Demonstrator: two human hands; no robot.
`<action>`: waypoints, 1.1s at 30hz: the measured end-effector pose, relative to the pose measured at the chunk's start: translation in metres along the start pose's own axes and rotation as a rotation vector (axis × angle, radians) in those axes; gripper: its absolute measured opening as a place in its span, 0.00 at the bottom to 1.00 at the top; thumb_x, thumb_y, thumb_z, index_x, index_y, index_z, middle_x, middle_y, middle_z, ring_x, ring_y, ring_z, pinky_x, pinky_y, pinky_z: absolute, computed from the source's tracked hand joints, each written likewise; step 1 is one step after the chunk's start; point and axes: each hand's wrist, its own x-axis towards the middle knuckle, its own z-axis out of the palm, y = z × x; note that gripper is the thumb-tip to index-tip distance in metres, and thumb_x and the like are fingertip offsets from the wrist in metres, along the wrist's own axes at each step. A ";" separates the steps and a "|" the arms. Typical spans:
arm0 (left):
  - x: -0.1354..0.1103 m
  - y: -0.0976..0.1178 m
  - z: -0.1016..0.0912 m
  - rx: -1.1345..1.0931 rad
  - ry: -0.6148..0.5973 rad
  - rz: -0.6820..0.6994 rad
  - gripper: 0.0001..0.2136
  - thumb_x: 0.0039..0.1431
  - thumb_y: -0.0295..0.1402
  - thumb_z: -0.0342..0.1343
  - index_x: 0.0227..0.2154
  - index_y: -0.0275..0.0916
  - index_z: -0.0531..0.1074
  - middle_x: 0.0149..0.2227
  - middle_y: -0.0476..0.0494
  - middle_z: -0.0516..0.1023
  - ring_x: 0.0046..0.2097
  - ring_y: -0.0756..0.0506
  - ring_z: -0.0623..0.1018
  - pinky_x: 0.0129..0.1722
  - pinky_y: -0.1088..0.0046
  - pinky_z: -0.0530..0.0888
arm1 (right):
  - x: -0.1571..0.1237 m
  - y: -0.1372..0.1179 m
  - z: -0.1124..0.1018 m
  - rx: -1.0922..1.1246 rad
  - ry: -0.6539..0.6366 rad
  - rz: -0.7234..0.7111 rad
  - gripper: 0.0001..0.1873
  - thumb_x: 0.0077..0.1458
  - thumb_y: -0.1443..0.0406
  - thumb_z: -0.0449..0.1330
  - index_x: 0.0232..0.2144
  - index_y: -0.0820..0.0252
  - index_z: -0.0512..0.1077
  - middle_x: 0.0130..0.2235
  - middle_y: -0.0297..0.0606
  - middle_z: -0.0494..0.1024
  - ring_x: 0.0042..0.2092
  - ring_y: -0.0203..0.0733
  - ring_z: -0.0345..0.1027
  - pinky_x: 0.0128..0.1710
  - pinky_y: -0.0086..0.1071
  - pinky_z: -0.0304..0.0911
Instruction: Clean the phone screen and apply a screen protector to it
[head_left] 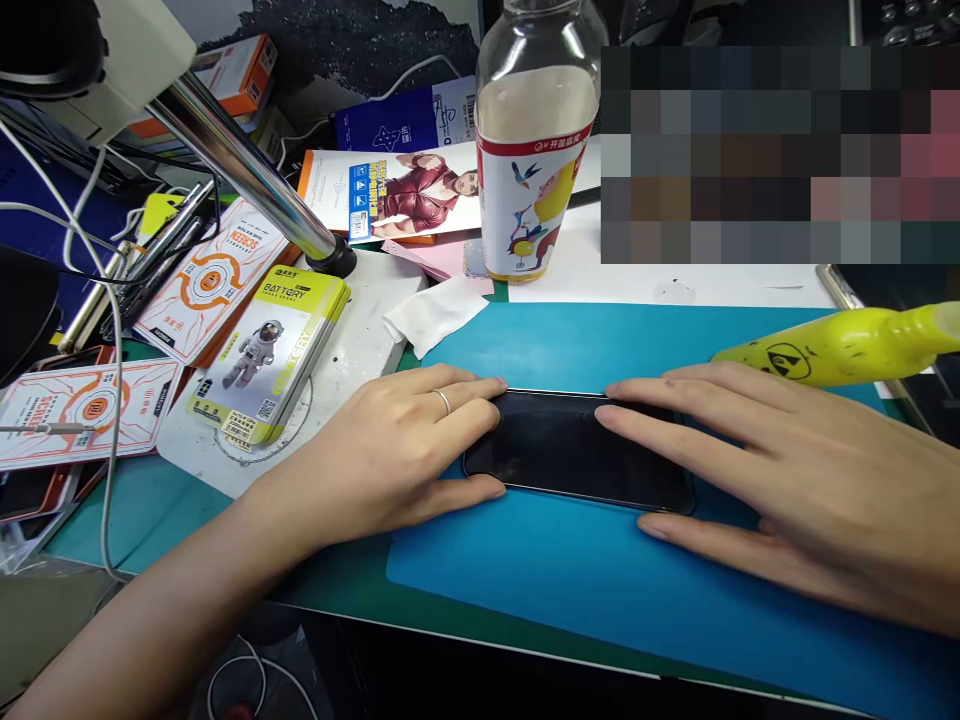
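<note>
A black smartphone (559, 450) lies flat, screen up, on a blue work mat (570, 570). Around its left end my left hand (397, 440) is closed, thumb at the near edge and fingers at the far edge; a ring is on one finger. Over the phone's right end, my right hand (795, 470) has its fingers stretched out and apart. Two of its fingertips rest at the far edge and on the screen, while the thumb lies by the near edge. Just behind the right hand lies a yellow bottle (832, 345) with a black warning triangle.
A large clear bottle (534, 170) stands behind the mat. To the left are a yellow battery box (270, 350), orange-and-white screen boxes (217, 270) and a metal stand pole (247, 165). A crumpled white tissue (439, 315) lies nearby. White cables (112, 400) hang at the left.
</note>
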 end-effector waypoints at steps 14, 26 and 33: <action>-0.002 -0.002 0.002 -0.055 -0.006 -0.057 0.15 0.71 0.42 0.67 0.46 0.37 0.72 0.57 0.34 0.85 0.58 0.38 0.86 0.58 0.60 0.83 | -0.001 0.001 0.003 0.021 -0.004 0.016 0.29 0.69 0.56 0.62 0.68 0.58 0.72 0.62 0.49 0.80 0.55 0.60 0.77 0.51 0.54 0.73; -0.001 -0.002 0.001 -0.050 -0.013 -0.020 0.13 0.74 0.43 0.63 0.46 0.38 0.71 0.58 0.33 0.84 0.57 0.38 0.84 0.56 0.61 0.82 | 0.004 0.000 0.003 0.019 0.013 0.020 0.27 0.69 0.56 0.62 0.65 0.59 0.74 0.59 0.51 0.81 0.52 0.60 0.78 0.47 0.54 0.74; -0.001 -0.003 0.000 -0.095 -0.033 -0.066 0.18 0.70 0.43 0.67 0.51 0.38 0.69 0.54 0.37 0.84 0.54 0.40 0.84 0.52 0.64 0.81 | 0.002 -0.001 0.003 0.042 0.003 0.058 0.27 0.68 0.56 0.63 0.66 0.54 0.74 0.61 0.48 0.80 0.53 0.61 0.78 0.48 0.56 0.75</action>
